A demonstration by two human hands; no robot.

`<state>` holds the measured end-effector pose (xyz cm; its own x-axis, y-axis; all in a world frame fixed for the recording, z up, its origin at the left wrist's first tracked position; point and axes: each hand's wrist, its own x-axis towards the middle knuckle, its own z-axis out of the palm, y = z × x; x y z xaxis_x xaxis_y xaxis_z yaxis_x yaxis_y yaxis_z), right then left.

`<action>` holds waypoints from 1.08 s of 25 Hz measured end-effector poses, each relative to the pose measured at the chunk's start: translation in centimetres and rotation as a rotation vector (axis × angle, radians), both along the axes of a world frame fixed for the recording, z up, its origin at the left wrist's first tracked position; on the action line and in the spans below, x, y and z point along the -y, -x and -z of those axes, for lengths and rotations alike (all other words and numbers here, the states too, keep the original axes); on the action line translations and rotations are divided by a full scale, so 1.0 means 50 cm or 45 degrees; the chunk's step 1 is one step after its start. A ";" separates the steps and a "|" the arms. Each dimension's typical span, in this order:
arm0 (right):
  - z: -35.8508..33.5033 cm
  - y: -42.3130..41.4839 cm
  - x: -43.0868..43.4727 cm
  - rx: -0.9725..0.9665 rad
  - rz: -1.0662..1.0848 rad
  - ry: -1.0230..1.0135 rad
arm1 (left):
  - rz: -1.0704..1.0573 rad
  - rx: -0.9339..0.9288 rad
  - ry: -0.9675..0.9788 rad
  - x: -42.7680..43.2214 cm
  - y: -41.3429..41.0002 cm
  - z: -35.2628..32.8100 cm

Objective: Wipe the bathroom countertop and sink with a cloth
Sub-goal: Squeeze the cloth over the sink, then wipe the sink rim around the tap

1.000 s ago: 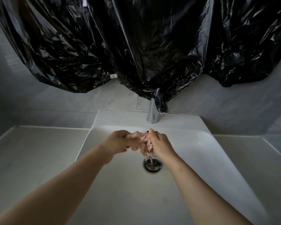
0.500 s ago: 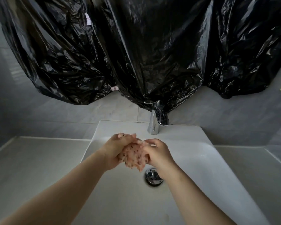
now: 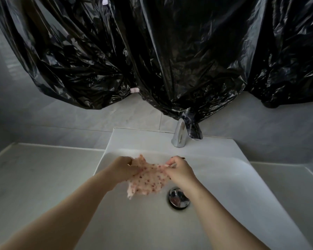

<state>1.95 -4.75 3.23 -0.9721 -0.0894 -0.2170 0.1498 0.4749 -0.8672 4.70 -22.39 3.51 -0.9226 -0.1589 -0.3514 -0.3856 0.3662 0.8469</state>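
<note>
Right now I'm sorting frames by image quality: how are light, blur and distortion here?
Head view: dim, with soft daylight on the sink; glare streaks on the black plastic; the drain looks smeared; wide-angle bending curves the countertop edges.

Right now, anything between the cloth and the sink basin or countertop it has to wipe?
Nothing visible. Both the left hand and right hand hold the cloth spread above the sink, beside the drain. The basin below and the countertop to the left show no objects.
</note>
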 end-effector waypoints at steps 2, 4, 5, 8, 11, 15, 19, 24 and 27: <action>0.003 0.015 0.011 -0.045 -0.007 -0.061 | 0.051 0.020 0.042 0.004 0.009 0.007; 0.001 0.021 0.020 -0.023 -0.007 -0.074 | 0.112 -0.027 0.241 0.005 0.021 0.013; -0.002 0.025 0.027 -0.022 -0.010 -0.074 | 0.112 -0.082 0.400 0.006 0.030 0.010; -0.003 0.057 0.066 -0.336 0.090 -0.014 | -0.077 -0.268 0.468 0.014 0.061 -0.018; -0.018 0.102 0.119 -0.748 0.195 -0.077 | -0.297 -0.338 0.451 0.049 0.114 -0.032; 0.053 0.133 0.185 -1.080 -0.378 -0.776 | -0.214 -0.038 0.706 0.106 0.126 0.038; 0.093 0.189 0.233 -0.804 -0.524 -0.981 | -0.205 -0.001 0.660 0.133 0.109 0.089; 0.071 0.206 0.340 -0.771 -0.751 -1.024 | -0.216 -0.111 0.647 0.144 0.119 0.111; 0.090 0.210 0.261 -0.932 -0.625 -1.000 | -0.274 -0.120 0.605 0.145 0.114 0.108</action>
